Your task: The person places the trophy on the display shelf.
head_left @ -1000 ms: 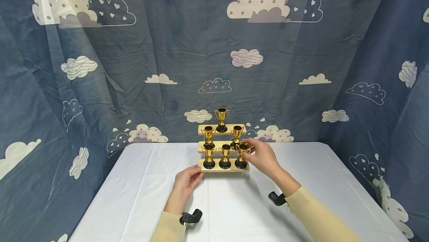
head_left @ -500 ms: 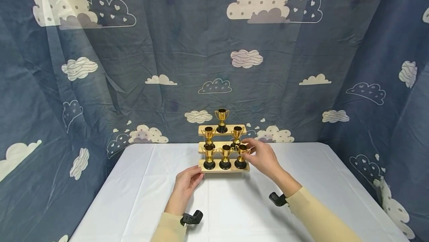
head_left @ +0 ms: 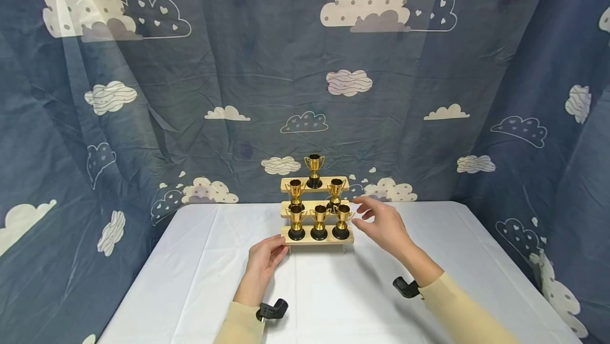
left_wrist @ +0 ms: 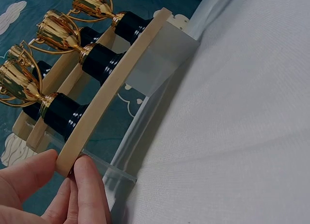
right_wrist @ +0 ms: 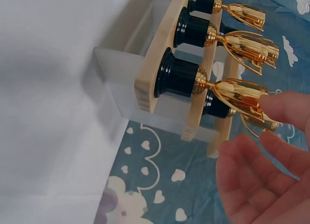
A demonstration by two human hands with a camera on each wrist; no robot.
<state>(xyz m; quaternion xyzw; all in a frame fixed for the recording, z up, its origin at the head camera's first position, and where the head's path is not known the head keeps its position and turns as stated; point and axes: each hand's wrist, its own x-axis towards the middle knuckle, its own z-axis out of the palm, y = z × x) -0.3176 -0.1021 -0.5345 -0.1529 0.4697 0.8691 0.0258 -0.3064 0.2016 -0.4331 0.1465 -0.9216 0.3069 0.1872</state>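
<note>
A three-tier wooden stand (head_left: 312, 242) with clear side panels bears small gold trophy cups on black bases. One cup (head_left: 314, 164) tops it, two are on the middle board, three on the lowest. My left hand (head_left: 263, 262) pinches the left end of the lowest board (left_wrist: 104, 98), thumb above and fingers beneath. At the other end my right hand (head_left: 383, 222) is beside the front right trophy cup (right_wrist: 237, 95), its fingers loosely bent and nothing held. In the right wrist view the thumb tip (right_wrist: 278, 107) overlaps this cup's rim.
A white cloth covers the table (head_left: 319, 301) under the stand. Behind and at both sides hangs a dark blue curtain (head_left: 267, 69) with a cloud print. Each wrist wears a black camera (head_left: 272, 309).
My right hand has let go of the front right cup and drawn back a little to the right. The left hand keeps its grip on the board.
</note>
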